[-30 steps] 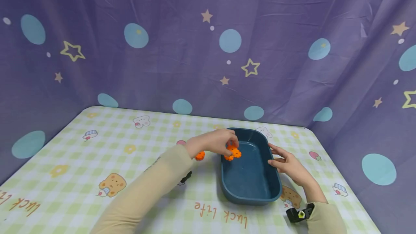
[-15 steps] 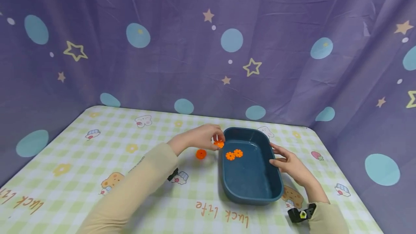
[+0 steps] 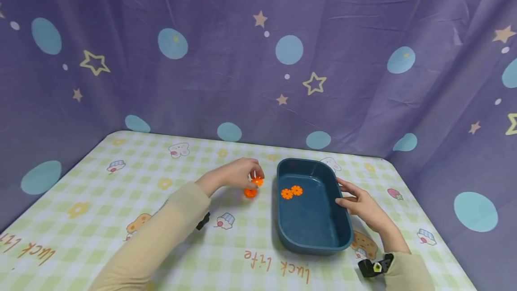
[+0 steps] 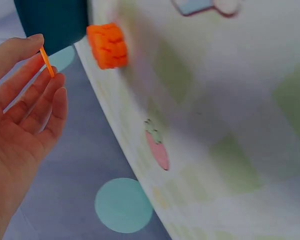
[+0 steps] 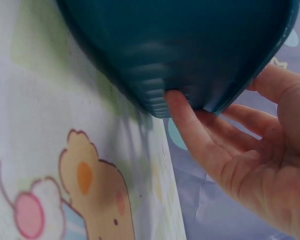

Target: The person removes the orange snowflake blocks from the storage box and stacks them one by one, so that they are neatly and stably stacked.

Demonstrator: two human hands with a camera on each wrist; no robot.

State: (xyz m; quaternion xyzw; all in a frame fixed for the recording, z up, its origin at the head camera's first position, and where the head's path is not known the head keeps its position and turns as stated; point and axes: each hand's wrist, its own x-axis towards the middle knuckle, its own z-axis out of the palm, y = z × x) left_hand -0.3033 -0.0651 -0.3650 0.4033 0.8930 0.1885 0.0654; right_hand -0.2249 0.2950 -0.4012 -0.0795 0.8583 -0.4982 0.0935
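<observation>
My left hand (image 3: 241,173) pinches a thin orange flower-shaped disc (image 3: 257,182) between thumb and fingertips, just above a short stack of like discs (image 3: 250,193) on the table. From the left wrist, the pinched disc shows edge-on, apart from the stack (image 4: 107,46). Two more orange discs (image 3: 286,194) lie side by side on the floor of a dark blue plastic box (image 3: 313,250), near its left wall. My right hand (image 3: 359,203) holds the box by its right side, thumb at the rim. In the right wrist view, fingers (image 5: 195,132) touch the box's outer wall.
A green-and-white checked tablecloth (image 3: 181,255) with printed cartoons covers the table. Behind it hangs a purple curtain (image 3: 226,80) with stars and blue ovals. A black strap (image 3: 375,266) sits on my right wrist.
My left hand has lifted one orange disc out of the box and carried it left, over the stack. My right hand has stayed on the box.
</observation>
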